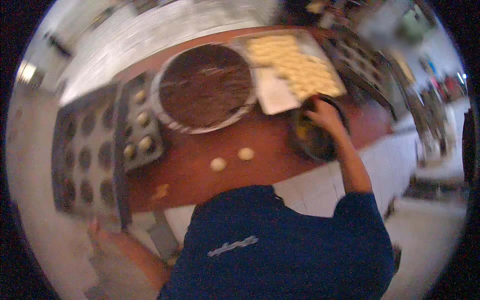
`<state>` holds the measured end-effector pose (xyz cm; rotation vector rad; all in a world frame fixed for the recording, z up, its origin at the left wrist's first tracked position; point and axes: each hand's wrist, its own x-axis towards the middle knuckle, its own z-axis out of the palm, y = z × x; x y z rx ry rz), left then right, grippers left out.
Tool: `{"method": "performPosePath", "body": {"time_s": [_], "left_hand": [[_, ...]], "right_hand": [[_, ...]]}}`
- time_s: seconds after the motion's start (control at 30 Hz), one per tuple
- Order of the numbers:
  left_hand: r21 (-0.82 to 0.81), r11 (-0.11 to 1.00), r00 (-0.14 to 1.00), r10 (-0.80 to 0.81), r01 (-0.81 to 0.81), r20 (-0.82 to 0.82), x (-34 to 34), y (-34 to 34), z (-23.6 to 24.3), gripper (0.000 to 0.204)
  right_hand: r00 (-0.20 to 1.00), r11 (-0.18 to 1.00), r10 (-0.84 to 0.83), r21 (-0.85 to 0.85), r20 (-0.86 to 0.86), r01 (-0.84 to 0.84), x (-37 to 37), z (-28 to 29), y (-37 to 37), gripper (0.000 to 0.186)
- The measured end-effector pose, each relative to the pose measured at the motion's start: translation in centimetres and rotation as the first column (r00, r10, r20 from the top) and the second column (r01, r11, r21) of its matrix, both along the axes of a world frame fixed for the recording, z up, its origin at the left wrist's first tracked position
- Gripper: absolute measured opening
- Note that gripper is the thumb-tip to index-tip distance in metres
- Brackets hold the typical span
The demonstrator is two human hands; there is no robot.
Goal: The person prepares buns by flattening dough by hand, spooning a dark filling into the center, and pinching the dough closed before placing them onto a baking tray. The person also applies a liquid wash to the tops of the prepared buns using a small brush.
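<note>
My left hand (102,231), blurred, grips the lower edge of a dark muffin tray (86,150) at the table's left end. Beside it, a second tray (127,105) holds several pale dough balls (145,143). Two more dough balls (218,164) lie on the reddish table (200,185). My right hand (320,112) reaches into a dark round bowl (312,142) with some yellow stuff inside, its fingers curled; I cannot make out what they hold.
A round pan of dark brown filling (202,85) sits at the table's middle back. Right of it is a tray (338,90) of yellow shaped pieces with a white sheet (275,97). Dark moulded trays (360,60) stand at the back right.
</note>
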<state>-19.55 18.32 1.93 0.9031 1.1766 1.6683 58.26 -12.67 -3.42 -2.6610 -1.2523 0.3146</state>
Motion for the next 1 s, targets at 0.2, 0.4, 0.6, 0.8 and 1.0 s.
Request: {"method": "performPosePath", "body": {"time_s": [0.2, 0.4, 0.6, 0.8, 1.0], "left_hand": [[0.076, 0.991, 0.964, -0.121, 0.106, 0.237, -0.1, 1.8, -2.6, 0.039], [0.070, 0.974, 0.923, -0.228, 0.217, 0.309, 4.6, 5.2, -4.3, 0.047], [-0.080, 0.941, 0.915, -0.297, 0.329, 0.272, 4.4, 9.0, -6.9, 0.071], [-0.317, 0.789, 0.851, -0.490, 0.526, 0.191, -4.8, 17.7, -14.1, 0.061], [-0.289, 0.957, 0.382, -0.266, -0.005, -0.885, -1.1, 13.1, -9.0, 0.050]], "right_hand": [[0.974, 0.832, -0.107, 0.519, -0.199, 0.197, -13.2, 10.2, -0.9, 0.042], [0.953, 0.841, 0.263, 0.519, -0.151, -0.150, -20.9, 10.3, -0.5, 0.031], [0.962, 0.871, 0.198, 0.484, -0.189, -0.085, -24.4, 8.5, -0.1, 0.027], [0.965, 0.918, 0.175, 0.385, -0.196, -0.088, -29.1, 5.8, 0.5, 0.028], [0.818, 0.955, 0.158, 0.295, -0.553, 0.015, -35.6, 3.0, 6.9, 0.035]]}}
